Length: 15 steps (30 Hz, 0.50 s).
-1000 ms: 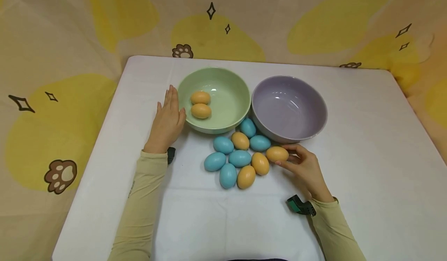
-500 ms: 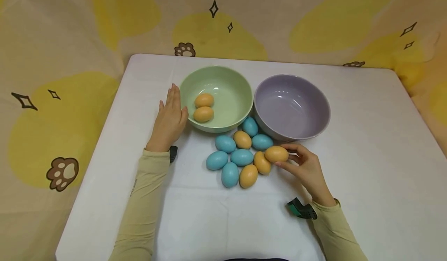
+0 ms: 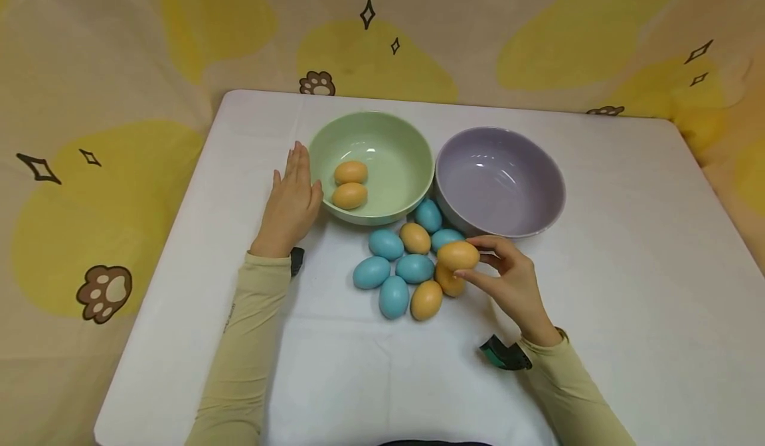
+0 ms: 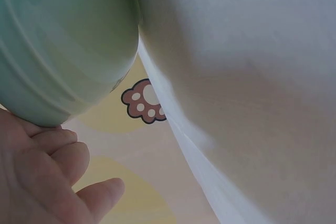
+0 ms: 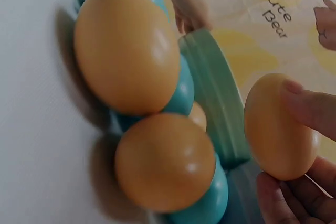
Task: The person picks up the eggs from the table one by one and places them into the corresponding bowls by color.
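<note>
My right hand [image 3: 508, 280] pinches an orange egg [image 3: 458, 256] between thumb and fingers, over the right side of an egg cluster. In the right wrist view this held egg [image 5: 281, 127] hangs above the tabletop, apart from the eggs beneath. Below it an orange egg [image 3: 449, 281] is partly covered. Several blue eggs [image 3: 415, 269] and more orange eggs [image 3: 427, 300] lie close together. My left hand [image 3: 288, 204] rests with straight fingers against the left side of the green bowl [image 3: 400, 160]. Inside that bowl lie two orange eggs [image 3: 350, 196].
A purple bowl [image 3: 499, 180] stands right beside the green one, behind the eggs, with nothing in it. The white table [image 3: 335, 379] ends at a patterned cloth [image 3: 239, 28] at the back and left. Blue eggs touch the fronts of the bowls.
My right hand has lifted the orange egg off the table and carried it left over its neighbour. The left hand stays at the green bowl.
</note>
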### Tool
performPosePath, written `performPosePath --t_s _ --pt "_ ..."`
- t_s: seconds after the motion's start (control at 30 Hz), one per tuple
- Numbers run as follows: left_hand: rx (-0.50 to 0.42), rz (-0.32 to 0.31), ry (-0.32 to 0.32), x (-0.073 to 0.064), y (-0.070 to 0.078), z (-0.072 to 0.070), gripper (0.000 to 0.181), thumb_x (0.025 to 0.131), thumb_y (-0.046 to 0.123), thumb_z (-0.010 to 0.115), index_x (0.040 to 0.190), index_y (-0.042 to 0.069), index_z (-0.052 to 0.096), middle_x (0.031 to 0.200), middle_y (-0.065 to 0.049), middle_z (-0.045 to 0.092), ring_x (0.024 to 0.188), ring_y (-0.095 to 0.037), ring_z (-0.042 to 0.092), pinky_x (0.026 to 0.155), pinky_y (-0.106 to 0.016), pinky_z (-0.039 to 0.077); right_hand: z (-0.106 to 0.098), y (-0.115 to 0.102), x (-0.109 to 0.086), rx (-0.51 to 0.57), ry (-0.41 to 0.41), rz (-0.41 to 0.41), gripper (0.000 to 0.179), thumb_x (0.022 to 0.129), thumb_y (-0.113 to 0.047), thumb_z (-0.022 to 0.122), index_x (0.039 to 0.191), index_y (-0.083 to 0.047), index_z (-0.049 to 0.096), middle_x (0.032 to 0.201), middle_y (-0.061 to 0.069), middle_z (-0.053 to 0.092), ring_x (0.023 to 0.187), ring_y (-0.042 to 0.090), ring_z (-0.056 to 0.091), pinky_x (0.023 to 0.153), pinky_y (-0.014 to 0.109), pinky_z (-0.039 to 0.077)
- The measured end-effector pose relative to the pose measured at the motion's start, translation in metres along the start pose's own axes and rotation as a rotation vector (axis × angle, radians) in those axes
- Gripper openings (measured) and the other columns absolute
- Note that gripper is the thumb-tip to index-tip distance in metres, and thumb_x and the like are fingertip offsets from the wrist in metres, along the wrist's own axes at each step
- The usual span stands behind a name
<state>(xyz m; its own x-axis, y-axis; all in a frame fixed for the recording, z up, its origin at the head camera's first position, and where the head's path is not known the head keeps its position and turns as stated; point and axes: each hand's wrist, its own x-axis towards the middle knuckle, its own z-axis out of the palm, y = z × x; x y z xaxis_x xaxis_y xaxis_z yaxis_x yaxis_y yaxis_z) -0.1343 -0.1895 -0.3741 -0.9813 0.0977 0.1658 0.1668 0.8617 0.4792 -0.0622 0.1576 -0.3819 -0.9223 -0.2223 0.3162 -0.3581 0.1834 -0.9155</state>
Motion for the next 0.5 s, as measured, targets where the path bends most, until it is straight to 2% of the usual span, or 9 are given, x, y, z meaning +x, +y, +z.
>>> performPosePath --t_s 0.13,0.5 --pt "0.005 -0.001 0.003 -0.001 0.0 0.0 0.062 0.101 0.021 0.032 0.149 -0.009 0.007 0.157 -0.02 0.004 0.144 -0.031 0.005 0.11 -0.058 0.008 0.008 -0.004 0.011 0.003 -0.05 -0.062 0.047 0.065 0.019 0.076 0.108 0.012 0.061 0.106 0.02 0.061 0.096 0.012 0.06 0.086 0.025 0.049" --pt "0.01 -0.002 -0.001 -0.002 0.0 -0.001 0.061 0.101 0.02 0.032 0.148 -0.009 0.008 0.157 -0.019 0.004 0.145 -0.029 0.004 0.111 -0.057 0.008 0.029 -0.02 0.049 0.023 -0.084 -0.038 0.047 0.066 0.015 0.079 0.11 0.011 0.062 0.109 0.019 0.062 0.097 0.014 0.061 0.087 0.027 0.049"
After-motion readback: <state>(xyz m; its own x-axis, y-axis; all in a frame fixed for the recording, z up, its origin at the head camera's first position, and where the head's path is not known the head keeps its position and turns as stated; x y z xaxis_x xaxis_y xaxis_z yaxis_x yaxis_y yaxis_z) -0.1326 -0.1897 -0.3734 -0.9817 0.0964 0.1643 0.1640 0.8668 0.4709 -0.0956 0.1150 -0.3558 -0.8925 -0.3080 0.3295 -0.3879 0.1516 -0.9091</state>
